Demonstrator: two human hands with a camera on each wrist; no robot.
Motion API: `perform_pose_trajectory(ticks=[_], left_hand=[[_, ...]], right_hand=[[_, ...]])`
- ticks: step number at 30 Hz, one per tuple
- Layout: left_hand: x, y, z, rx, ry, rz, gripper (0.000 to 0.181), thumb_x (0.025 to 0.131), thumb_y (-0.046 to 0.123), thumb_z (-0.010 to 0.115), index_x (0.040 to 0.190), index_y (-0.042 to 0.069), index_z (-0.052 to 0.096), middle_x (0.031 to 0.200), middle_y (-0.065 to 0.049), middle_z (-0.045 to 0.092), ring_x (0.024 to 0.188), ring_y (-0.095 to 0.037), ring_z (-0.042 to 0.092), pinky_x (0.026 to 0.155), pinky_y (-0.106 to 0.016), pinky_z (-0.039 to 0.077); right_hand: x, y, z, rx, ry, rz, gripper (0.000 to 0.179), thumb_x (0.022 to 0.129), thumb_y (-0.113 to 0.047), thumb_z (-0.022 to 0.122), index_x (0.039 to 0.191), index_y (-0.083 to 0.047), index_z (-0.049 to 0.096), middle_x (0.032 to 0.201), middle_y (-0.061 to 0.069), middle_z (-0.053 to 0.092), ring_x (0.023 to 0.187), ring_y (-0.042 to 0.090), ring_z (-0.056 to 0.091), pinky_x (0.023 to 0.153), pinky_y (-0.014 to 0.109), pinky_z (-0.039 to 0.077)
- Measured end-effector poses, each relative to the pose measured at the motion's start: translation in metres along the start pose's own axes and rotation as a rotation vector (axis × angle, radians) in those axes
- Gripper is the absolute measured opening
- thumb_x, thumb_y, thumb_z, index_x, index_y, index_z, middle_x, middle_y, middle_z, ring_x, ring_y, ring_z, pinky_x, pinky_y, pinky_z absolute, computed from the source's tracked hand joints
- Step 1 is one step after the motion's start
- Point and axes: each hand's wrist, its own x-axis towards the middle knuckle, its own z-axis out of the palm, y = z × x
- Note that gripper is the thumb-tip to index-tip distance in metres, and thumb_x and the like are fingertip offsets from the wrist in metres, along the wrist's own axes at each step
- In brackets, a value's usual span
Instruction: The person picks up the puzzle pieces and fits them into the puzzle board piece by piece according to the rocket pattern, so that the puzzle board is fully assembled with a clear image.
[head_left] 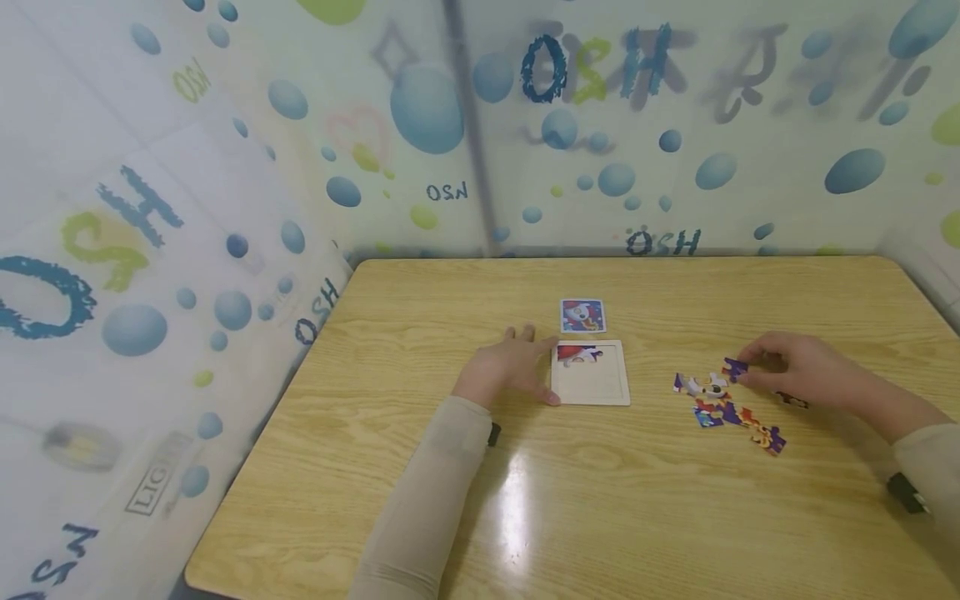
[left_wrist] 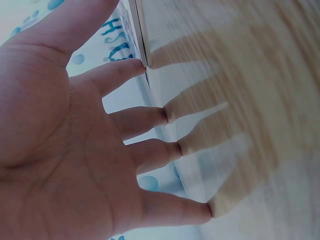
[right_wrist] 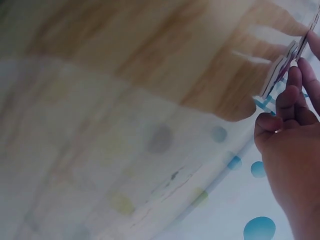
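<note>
A square puzzle tray (head_left: pixel 592 383) lies on the table, with joined red and white pieces (head_left: pixel 579 354) along its upper left. My left hand (head_left: pixel 506 367) spans the tray's left side, thumb and index finger at its corners. In the left wrist view the fingers (left_wrist: pixel 125 77) are straight and spread, their tips on the tabletop. At the loose pieces, my right hand (head_left: pixel 806 371) pinches a purple puzzle piece (head_left: pixel 735 368) between thumb and fingers. Several loose puzzle pieces (head_left: pixel 727 412) form a cluster beside it. One dark piece (head_left: pixel 792 401) lies partly hidden under the right hand.
Just behind the tray lies a small picture card (head_left: pixel 582 316) showing a white character on blue. The wooden table (head_left: pixel 360 367) meets a wall covering (head_left: pixel 525 167) with printed bubbles and letters at its back and left.
</note>
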Motion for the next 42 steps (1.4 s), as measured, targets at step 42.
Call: perform_pose_trajectory(ticks=[42], left_hand=[[0.0,0.001,-0.001,-0.003,-0.007,-0.004,0.108,0.085,0.062,0.083,0.17,0.04,0.02,0.182,-0.008,0.0,0.168,-0.04,-0.002,0.124,-0.081,0.022]], right_hand=[[0.039,-0.091,0.028,0.221,-0.019,-0.071,0.03,0.102,-0.039,0.072,0.123,-0.018,0.076,0.11,0.001,0.071,0.09,0.014,0.055,0.07,0.026,0.048]])
